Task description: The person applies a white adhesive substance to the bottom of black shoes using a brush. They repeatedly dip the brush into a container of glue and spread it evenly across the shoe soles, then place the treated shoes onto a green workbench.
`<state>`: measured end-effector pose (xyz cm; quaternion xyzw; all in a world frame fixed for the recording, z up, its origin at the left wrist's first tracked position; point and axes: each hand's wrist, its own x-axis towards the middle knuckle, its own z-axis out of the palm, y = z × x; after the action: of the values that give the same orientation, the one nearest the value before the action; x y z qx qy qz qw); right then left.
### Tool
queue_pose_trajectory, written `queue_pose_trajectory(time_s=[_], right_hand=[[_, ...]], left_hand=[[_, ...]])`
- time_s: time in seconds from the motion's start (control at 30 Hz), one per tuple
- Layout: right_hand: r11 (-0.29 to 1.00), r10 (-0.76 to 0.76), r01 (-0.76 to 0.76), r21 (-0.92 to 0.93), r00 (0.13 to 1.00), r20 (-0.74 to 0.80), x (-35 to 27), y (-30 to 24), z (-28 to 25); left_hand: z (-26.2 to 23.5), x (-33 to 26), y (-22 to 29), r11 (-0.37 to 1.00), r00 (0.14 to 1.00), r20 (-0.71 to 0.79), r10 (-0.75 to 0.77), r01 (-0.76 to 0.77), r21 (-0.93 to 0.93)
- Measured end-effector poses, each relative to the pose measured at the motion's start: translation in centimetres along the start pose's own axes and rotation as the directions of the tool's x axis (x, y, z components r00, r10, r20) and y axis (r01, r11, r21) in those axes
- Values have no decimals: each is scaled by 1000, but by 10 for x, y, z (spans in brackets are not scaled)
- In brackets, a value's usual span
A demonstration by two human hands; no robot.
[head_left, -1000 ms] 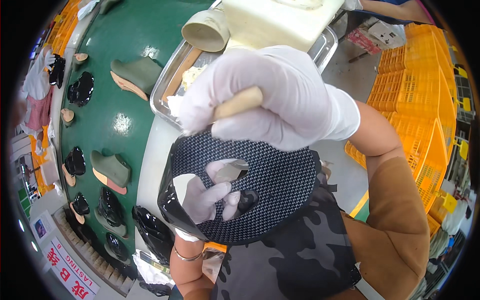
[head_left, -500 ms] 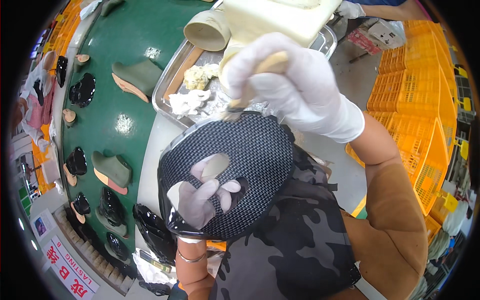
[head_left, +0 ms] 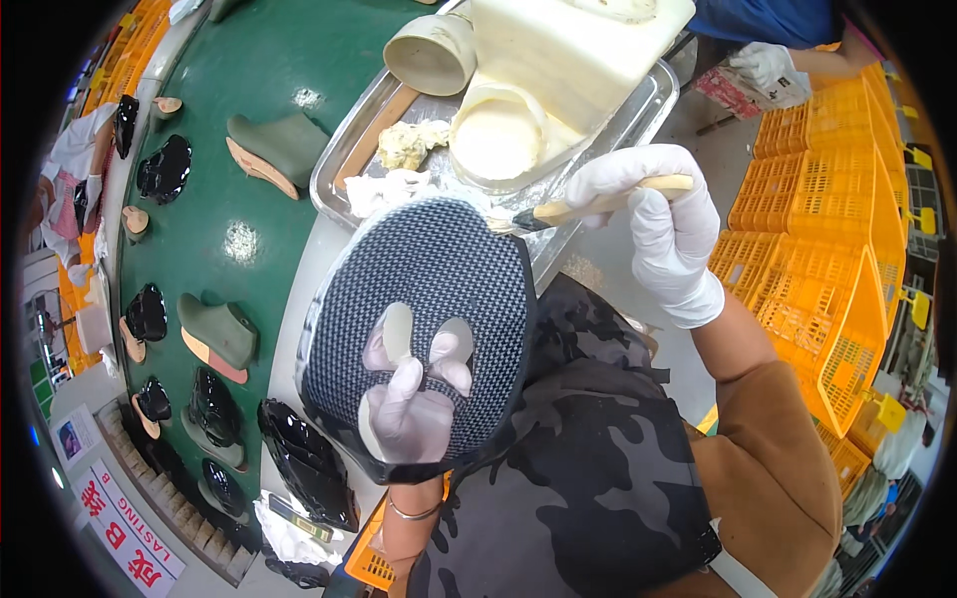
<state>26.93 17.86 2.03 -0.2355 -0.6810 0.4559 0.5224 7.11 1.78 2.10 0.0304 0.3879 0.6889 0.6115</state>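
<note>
My left hand (head_left: pixel 414 414), in a white glove, holds a black shoe upper (head_left: pixel 439 269) from its near end. The upper is spread with its woven, mesh-like lining facing up, and the gloved fingers are bent over that lining. A glossy black edge shows along its rim. My right hand (head_left: pixel 678 229), also gloved in white, grips a brush (head_left: pixel 558 211) by its pale wooden handle. The bristle tip meets the far right edge of the upper. Just beyond lies a cream plastic container (head_left: pixel 578 60), whose round mouth (head_left: pixel 496 145) shows pale white contents.
A metal tray (head_left: pixel 334 169) holds the container, a beige cup (head_left: pixel 431 55) and crumpled white scraps (head_left: pixel 387 191). On the left, a green conveyor (head_left: pixel 239 239) carries shoe lasts (head_left: pixel 274 149) and black uppers (head_left: pixel 164 169). Yellow crates (head_left: pixel 797 209) stack at right. A co-worker's gloved hand (head_left: pixel 768 65) shows top right.
My right hand with the brush has moved right and nearer, uncovering the container's mouth. The upper has shifted left and turned upright in view. The co-worker's hand has come nearer.
</note>
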Motion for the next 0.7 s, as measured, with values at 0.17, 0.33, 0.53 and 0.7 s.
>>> queue_pose_trajectory(time_s=[0.17,0.33,0.53,0.7], right_hand=[[994,-103,104,16,994,-42,16,-6,8],[990,-90,98,100,992,-86,22,-16,19],[998,45,-46,33,999,22,1,-24,13],[998,3,8,68,988,-157,13,-28,25]], left_hand=[[-2,-2,-17,971,990,125,59,-28,-236],[-26,0,-21,981,957,258,130,-87,-175],[-23,6,-21,915,961,157,228,-156,-371],[-25,4,-19,957,956,152,249,-219,-189]])
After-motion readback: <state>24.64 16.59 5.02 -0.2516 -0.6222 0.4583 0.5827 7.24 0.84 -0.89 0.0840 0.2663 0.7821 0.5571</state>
